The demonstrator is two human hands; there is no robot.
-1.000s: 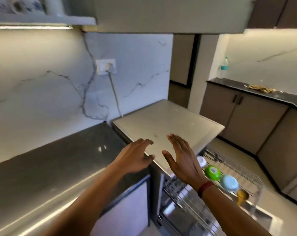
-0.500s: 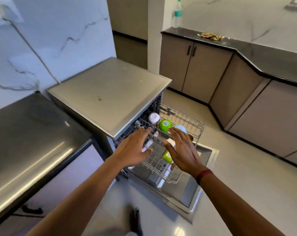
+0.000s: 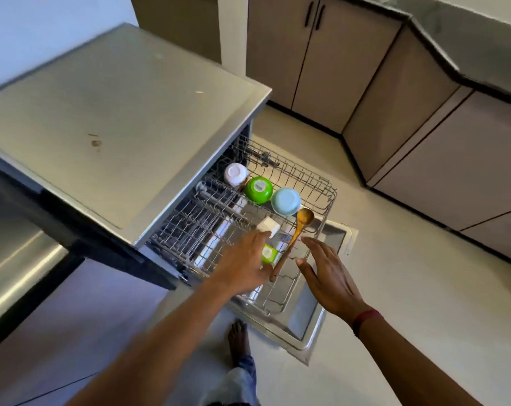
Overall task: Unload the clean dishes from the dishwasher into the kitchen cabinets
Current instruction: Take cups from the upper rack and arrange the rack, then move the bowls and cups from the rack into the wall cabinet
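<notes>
A: Two hands are hovering over the pulled-out rack [image 3: 321, 194]. Starting left?

B: The dishwasher [image 3: 116, 112] is sitting left, its door [image 3: 312, 323] lying open on the floor. The left hand [image 3: 242, 265] is reaching across the rack, fingers spread, holding nothing, tips near a white cup [image 3: 268, 227].

A: Middle?

B: White bowl [image 3: 235, 174], green bowl [image 3: 258, 189], blue bowl [image 3: 285, 201] are sitting upturned in a row. A wooden spoon [image 3: 292, 240] is lying slantwise.

A: Right?

B: The right hand [image 3: 327, 276] is hanging open just beside the spoon, fingers loose, gripping nothing.
</notes>
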